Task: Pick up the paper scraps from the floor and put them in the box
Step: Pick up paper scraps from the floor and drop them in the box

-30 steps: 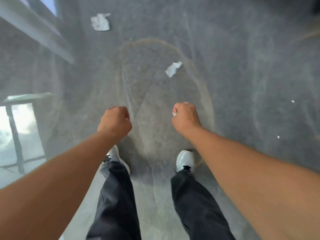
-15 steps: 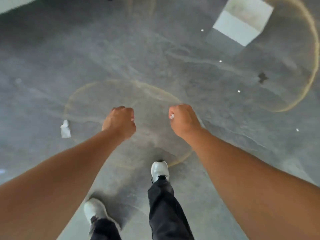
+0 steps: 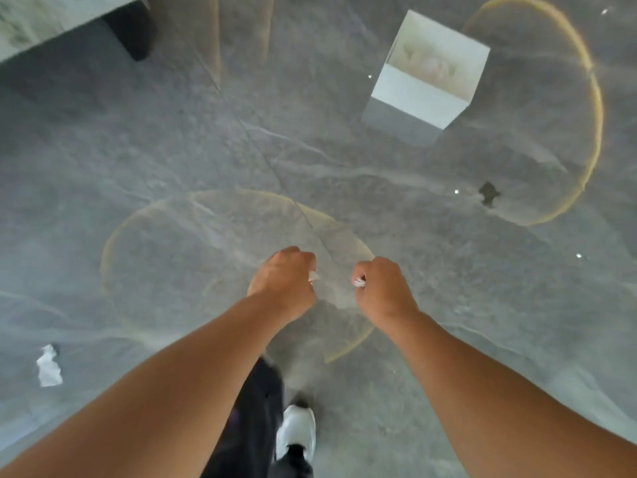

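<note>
My left hand (image 3: 284,282) is closed in a fist with a bit of white paper scrap (image 3: 313,277) poking out at its thumb side. My right hand (image 3: 382,288) is also fisted, a white paper scrap (image 3: 359,281) showing between its fingers. Both fists hang side by side over the grey floor. An open white box (image 3: 415,94) stands on the floor ahead and to the right, well beyond my hands. One crumpled white paper scrap (image 3: 49,366) lies on the floor at the far left.
The glossy grey marble floor (image 3: 206,160) shows ring-shaped reflections. A dark furniture leg (image 3: 132,32) under a pale surface stands at the top left. A small dark mark (image 3: 487,194) and tiny white specks lie right of centre. My white shoe (image 3: 296,431) is below my hands.
I have turned and stepped forward: the box has come closer and lower in view, and the floor scrap has slid to the lower left. Both fists stay closed.
</note>
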Demonstrator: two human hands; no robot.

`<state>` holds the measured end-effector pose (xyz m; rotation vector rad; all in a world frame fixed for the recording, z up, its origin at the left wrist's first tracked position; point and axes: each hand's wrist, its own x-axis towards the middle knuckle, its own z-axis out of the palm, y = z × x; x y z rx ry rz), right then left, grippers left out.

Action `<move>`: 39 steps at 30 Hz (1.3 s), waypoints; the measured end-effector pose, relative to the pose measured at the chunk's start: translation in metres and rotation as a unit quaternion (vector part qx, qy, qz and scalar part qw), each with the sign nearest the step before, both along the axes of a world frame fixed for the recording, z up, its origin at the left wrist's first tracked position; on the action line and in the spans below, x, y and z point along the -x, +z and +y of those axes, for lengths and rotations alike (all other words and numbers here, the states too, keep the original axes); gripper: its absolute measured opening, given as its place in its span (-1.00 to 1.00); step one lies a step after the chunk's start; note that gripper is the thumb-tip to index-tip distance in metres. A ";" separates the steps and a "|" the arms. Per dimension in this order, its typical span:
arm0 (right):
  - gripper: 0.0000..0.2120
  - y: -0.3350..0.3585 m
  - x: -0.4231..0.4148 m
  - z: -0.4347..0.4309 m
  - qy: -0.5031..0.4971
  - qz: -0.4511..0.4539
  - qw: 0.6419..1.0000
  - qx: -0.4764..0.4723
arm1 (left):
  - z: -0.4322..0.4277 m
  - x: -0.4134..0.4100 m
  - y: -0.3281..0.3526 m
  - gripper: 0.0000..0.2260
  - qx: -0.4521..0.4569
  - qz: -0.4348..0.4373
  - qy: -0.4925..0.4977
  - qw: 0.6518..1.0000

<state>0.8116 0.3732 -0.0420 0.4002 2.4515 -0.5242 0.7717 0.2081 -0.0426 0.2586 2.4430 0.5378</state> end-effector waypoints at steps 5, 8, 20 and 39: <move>-0.78 -0.012 0.115 0.022 -0.039 0.014 0.999 0.009 | 0.018 0.103 -0.018 -0.78 0.031 -0.013 0.030 0.999; -0.80 -0.020 0.189 0.053 -0.080 0.005 0.997 0.010 | 0.042 0.173 -0.025 -0.80 0.052 -0.025 0.019 0.998; -0.83 -0.104 0.425 0.269 -0.119 0.010 0.993 -0.006 | 0.268 0.424 -0.104 -0.78 0.062 -0.048 0.054 0.995; -0.73 -0.246 0.537 0.426 -0.224 0.010 0.974 0.013 | 0.458 0.580 -0.239 -0.55 0.046 -0.153 0.152 0.975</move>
